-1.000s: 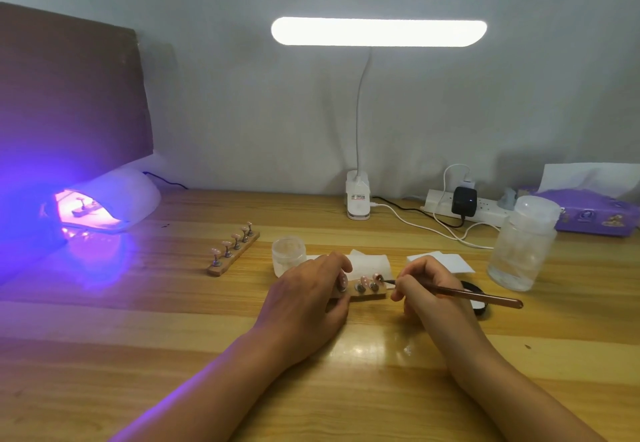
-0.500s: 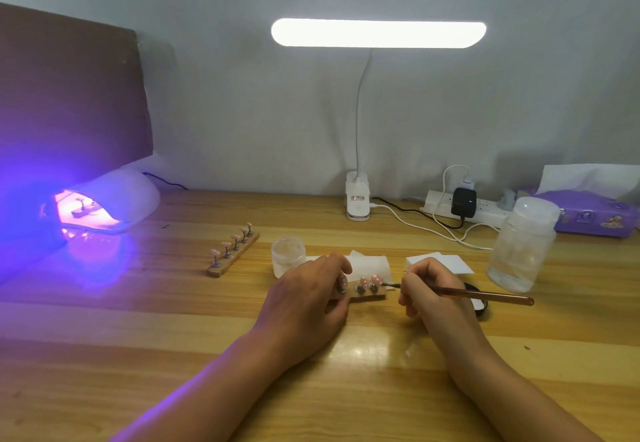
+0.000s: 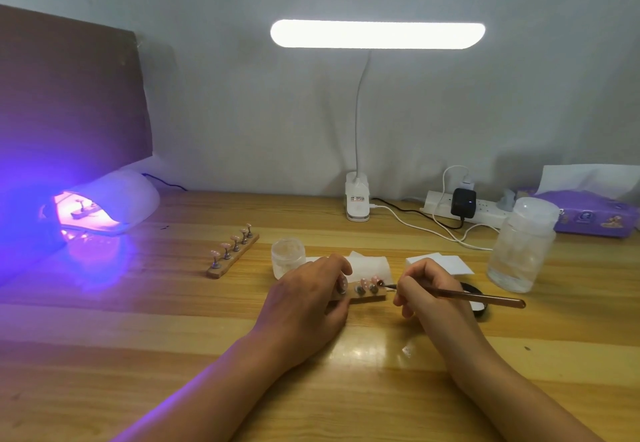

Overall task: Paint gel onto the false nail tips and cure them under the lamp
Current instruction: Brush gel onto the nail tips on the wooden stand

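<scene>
While my left fingers (image 3: 337,264) are gripping the nail holder (image 3: 373,296), my right fingers (image 3: 420,271) are pinching the brush (image 3: 485,298) against its end tip (image 3: 375,280).

A plain pale grey wall (image 3: 519,95) stands behind a light-brown varnished wooden plank table (image 3: 173,355). A long white glowing bar lamp (image 3: 377,34) hangs over the table's middle on a thin white gooseneck, which rises from a white clip base (image 3: 357,201) at the back edge. A large flat brown board (image 3: 69,95) stands against the wall at left, where violet light washes the table.
</scene>
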A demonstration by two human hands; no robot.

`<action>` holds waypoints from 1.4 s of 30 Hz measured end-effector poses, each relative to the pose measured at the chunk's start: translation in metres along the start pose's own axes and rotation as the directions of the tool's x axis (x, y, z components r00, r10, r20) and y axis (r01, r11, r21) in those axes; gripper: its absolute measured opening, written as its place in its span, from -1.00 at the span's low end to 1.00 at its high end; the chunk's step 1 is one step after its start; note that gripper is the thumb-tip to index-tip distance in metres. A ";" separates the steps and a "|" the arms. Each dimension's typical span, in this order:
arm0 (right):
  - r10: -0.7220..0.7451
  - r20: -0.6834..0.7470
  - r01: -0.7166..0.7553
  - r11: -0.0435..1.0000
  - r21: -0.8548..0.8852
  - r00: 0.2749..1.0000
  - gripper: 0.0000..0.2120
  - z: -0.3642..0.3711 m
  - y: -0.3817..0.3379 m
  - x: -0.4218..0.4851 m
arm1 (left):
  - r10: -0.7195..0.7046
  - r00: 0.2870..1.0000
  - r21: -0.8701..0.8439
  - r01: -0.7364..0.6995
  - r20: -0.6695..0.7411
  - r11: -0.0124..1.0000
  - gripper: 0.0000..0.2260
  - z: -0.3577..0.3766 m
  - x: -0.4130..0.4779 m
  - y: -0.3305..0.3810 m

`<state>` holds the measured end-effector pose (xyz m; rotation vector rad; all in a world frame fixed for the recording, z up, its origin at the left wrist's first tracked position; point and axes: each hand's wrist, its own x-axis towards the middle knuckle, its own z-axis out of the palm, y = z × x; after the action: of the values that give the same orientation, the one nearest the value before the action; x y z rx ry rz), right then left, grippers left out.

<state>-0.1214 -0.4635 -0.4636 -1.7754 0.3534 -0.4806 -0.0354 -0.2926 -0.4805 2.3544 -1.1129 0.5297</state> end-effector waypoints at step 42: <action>-0.055 -0.068 0.056 0.998 0.014 0.996 -0.82 0.002 0.000 -0.002 | 0.009 0.999 0.003 -0.009 -0.031 1.000 -0.77 -0.002 -0.001 0.003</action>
<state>-0.1224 -0.4612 -0.4642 -1.7608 0.3470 -0.5827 -0.0385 -0.2929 -0.4789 2.3364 -1.1101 0.5699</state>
